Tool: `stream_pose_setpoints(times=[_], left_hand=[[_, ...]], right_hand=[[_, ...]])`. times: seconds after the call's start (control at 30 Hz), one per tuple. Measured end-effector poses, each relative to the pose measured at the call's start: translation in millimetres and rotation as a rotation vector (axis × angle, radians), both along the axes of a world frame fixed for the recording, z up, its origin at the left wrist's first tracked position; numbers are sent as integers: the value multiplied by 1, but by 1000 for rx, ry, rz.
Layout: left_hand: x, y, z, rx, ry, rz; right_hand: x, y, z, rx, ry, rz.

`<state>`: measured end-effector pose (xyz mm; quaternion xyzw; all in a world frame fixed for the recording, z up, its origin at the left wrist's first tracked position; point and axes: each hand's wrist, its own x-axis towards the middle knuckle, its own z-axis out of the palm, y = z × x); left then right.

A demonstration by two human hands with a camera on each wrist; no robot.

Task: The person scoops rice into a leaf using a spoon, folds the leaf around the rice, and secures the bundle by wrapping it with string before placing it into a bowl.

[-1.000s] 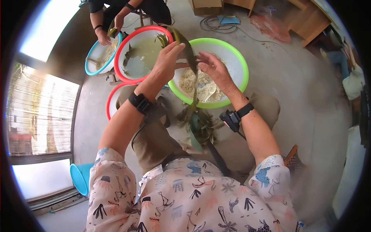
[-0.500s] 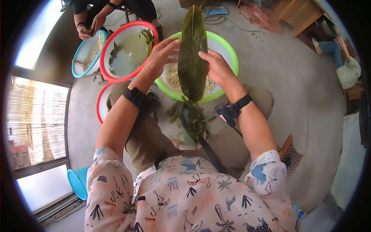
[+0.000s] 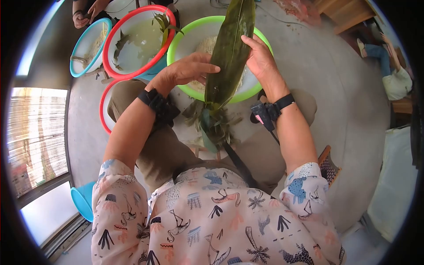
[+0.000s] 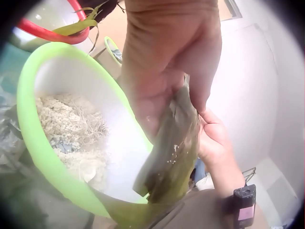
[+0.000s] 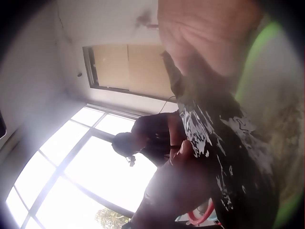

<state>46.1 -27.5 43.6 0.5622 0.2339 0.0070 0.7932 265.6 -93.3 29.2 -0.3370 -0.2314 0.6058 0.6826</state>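
Observation:
In the head view a long, broad green leaf [image 3: 227,55] is held upright over a green-rimmed basin [image 3: 175,42], its tip cut off at the top edge. My right hand [image 3: 263,59] pinches the leaf's right edge, thumb across its face and fingers behind. From the left, my left hand [image 3: 190,70] has one straight digit on the leaf's face, the other fingers by its left edge. The left wrist view shows the leaf [image 4: 174,148] between that hand's thumb and fingers, with pale grains stuck on it. Pale rice-like grain [image 4: 71,124] lies in the basin.
A red-rimmed basin [image 3: 106,48] with cloudy water and leaves stands to the left, beside a blue-rimmed basin [image 3: 74,57]. A leaf bundle [image 3: 212,126] is between my knees. Another person's hands [image 3: 84,17] are at the upper left. A woven-seat chair [image 3: 327,167] stands at right.
The leaf has turned from edge-on to face me and now tilts to the right. My left hand has come down onto its left side. The right hand has shifted right and up.

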Motion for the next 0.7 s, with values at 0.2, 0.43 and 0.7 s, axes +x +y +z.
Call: stream_pose_setpoints(times=[0.2,0.43,0.7], left_hand=[[-6,-3,9,319,114,50],[-6,25,-8,148,-154,467],[4,28,-26,113,-220,606]], right_hand=[[-9,1,-7,-74,-43,20],[-35,-2,-6,-137,-108,227],[-43,3,3,-125,-254,169]])
